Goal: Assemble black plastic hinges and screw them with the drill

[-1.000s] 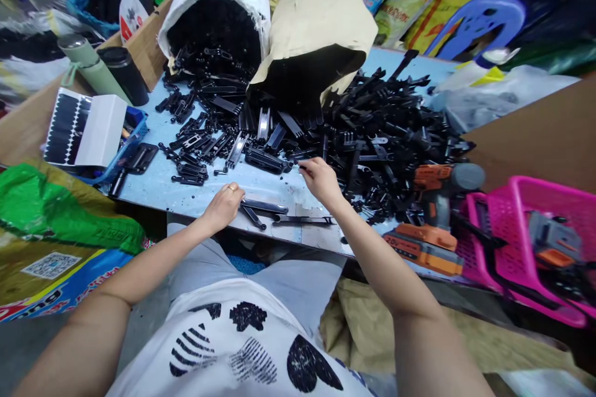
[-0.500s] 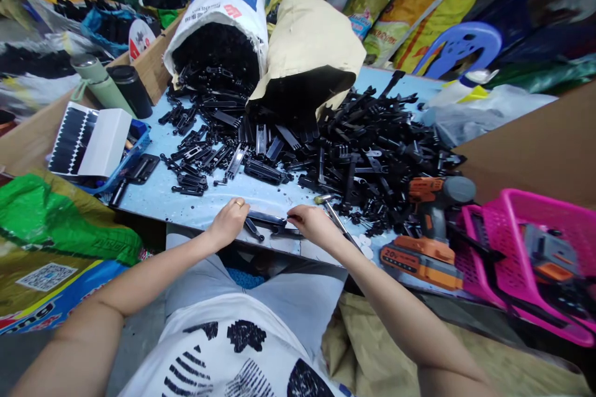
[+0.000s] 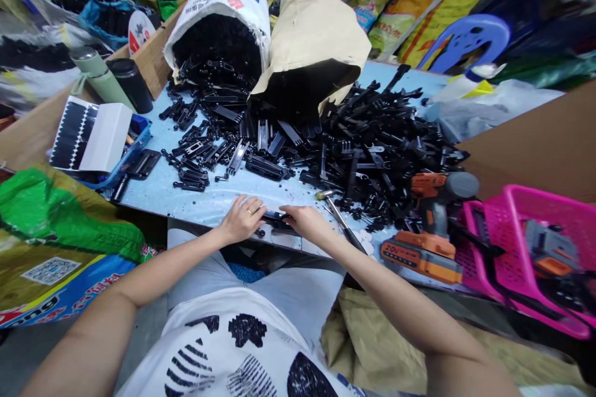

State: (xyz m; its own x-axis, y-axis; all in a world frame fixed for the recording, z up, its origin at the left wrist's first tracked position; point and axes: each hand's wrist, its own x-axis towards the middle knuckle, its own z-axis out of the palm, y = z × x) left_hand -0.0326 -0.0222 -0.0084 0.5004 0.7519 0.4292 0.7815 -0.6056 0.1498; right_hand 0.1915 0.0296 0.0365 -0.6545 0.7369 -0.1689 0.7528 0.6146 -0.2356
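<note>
Both my hands meet at the near edge of the light blue table (image 3: pixel 153 189). My left hand (image 3: pixel 242 218), with a ring on it, closes its fingers over one end of a long black part (image 3: pixel 275 216). My right hand (image 3: pixel 302 222) grips the other end of the same black part. A large heap of black plastic parts (image 3: pixel 372 136) lies just beyond my right hand. A hammer (image 3: pixel 338 214) lies beside my right wrist.
A white sack (image 3: pixel 223 6) and a tan sack (image 3: pixel 311 37) spill black parts at the back. An orange cordless drill (image 3: pixel 431 223) and a pink basket (image 3: pixel 535 248) sit at the right. A white box (image 3: pixel 93 136), two flasks (image 3: pixel 116 77) and a blue tray stand at the left.
My right hand came back from the heap to the table's near edge. Both hands have closed in on the long black part there.
</note>
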